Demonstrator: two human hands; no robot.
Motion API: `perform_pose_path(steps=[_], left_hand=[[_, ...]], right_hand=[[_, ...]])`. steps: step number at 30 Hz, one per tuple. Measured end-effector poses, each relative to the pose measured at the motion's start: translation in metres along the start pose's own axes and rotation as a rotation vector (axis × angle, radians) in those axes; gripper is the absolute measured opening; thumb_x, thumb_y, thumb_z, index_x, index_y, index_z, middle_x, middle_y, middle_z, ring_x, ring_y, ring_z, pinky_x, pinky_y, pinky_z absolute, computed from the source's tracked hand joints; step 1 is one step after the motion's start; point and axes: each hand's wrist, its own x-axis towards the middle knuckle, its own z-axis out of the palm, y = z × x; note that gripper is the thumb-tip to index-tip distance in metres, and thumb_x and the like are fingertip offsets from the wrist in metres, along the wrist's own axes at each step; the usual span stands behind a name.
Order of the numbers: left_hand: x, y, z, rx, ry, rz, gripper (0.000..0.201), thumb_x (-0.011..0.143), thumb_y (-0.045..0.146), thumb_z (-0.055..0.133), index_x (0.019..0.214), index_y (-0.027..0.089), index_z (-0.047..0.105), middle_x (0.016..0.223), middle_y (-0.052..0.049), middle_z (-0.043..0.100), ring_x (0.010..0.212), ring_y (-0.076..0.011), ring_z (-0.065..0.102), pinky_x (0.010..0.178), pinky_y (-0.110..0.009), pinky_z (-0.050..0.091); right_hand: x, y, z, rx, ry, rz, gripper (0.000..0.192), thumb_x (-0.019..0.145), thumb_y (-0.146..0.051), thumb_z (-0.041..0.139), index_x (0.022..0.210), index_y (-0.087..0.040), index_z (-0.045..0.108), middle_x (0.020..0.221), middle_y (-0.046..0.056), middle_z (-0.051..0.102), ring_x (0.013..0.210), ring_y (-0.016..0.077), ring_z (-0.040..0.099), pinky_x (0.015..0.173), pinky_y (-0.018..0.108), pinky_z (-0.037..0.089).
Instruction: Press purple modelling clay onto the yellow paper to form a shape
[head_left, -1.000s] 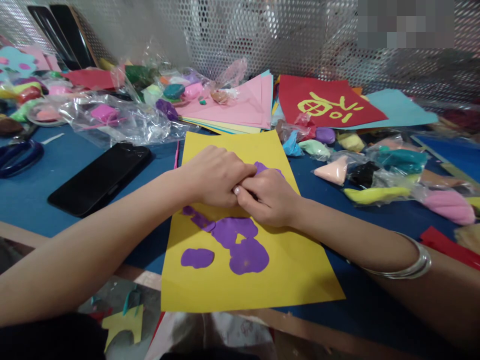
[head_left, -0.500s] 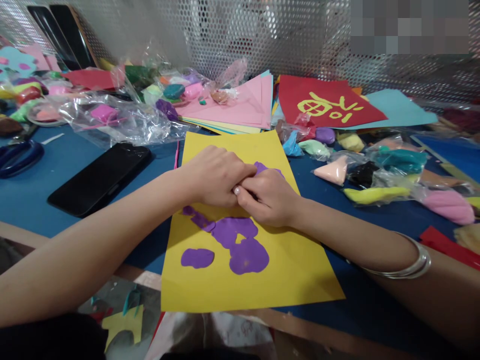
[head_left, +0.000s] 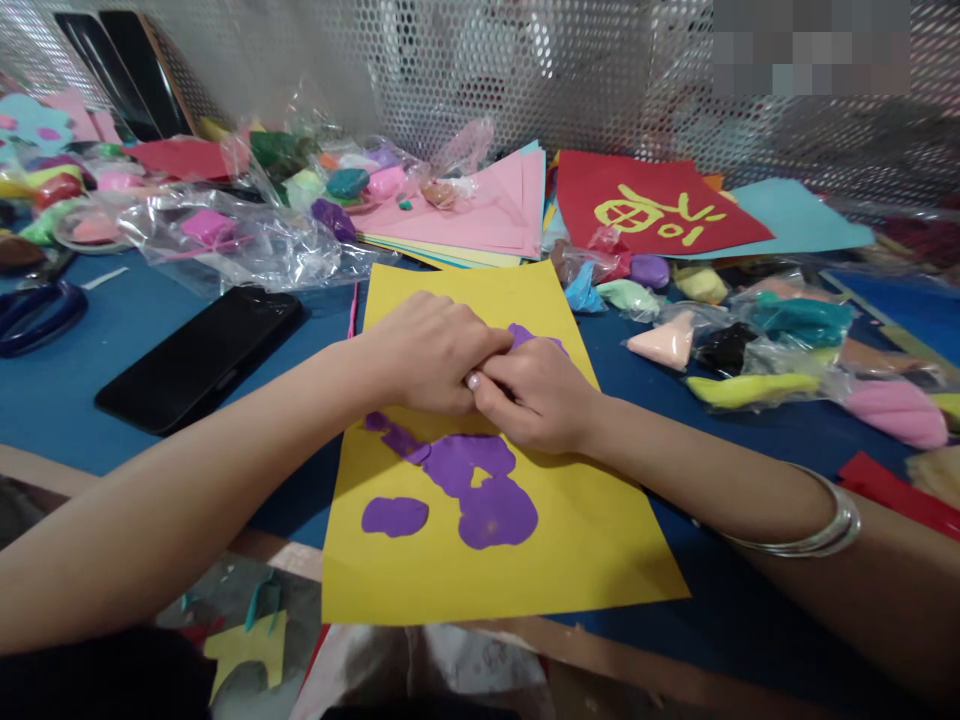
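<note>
Fingers (head_left: 491,344) of left hand (head_left: 427,348) and right hand (head_left: 541,395) curl closed together; beneath them, yellow paper (head_left: 592,545) bearing purple clay (head_left: 499,512).

Dim, uneven light: glints on the perforated metal panel (head_left: 465,70) and clear plastic bag (head_left: 300,240); yellow paper (head_left: 585,500) softly shadowed; upper-right patch (head_left: 810,48) pixelated.

Sheet (head_left: 600,560) bearing clay pieces (head_left: 499,512) on the table (head_left: 52,400), left hand (head_left: 431,350) and right hand (head_left: 536,395) meeting over its far half; phone (head_left: 202,360) to its left, scissors (head_left: 75,305) farther left; clay packets (head_left: 802,322) to its right; paper stack (head_left: 495,220) behind it, mesh partition (head_left: 465,60) behind the stack
</note>
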Motion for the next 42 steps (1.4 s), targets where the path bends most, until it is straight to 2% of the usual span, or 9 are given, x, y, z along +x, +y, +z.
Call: perform_pose_path(steps=[5, 13, 42], left_hand=[[-0.0005, 0.0, 0.0002, -0.004, 0.018, 0.008, 0.023, 0.067, 0.033, 0.044, 0.077, 0.018, 0.058, 0.062, -0.004, 0.061, 0.05, -0.0117, 0.05, 0.044, -0.025, 0.016], [0.0002, -0.0001, -0.0004, 0.003, -0.019, -0.01, 0.024, 0.067, 0.033, 0.044, 0.079, 0.019, 0.058, 0.065, -0.005, 0.062, 0.053, -0.0152, 0.053, 0.045, -0.025, 0.017], [0.0005, -0.0009, 0.0013, 0.016, -0.017, -0.006, 0.025, 0.067, 0.034, 0.043, 0.081, 0.019, 0.058, 0.064, -0.004, 0.062, 0.054, -0.0167, 0.055, 0.044, -0.025, 0.017]], right_hand=[[0.0, 0.0002, 0.0, -0.013, -0.006, 0.0, 0.041, 0.079, -0.029, 0.031, 0.049, -0.015, 0.056, 0.045, 0.002, 0.048, 0.044, 0.0086, 0.032, 0.049, 0.026, 0.017], [-0.0009, 0.0004, 0.0003, -0.008, 0.004, -0.007, 0.04, 0.079, -0.028, 0.032, 0.051, -0.015, 0.057, 0.045, 0.001, 0.048, 0.044, 0.0086, 0.033, 0.049, 0.026, 0.016], [-0.0009, 0.0011, 0.0012, 0.005, 0.001, 0.001, 0.041, 0.079, -0.029, 0.031, 0.051, -0.015, 0.058, 0.046, 0.001, 0.049, 0.044, 0.0083, 0.03, 0.05, 0.026, 0.015]])
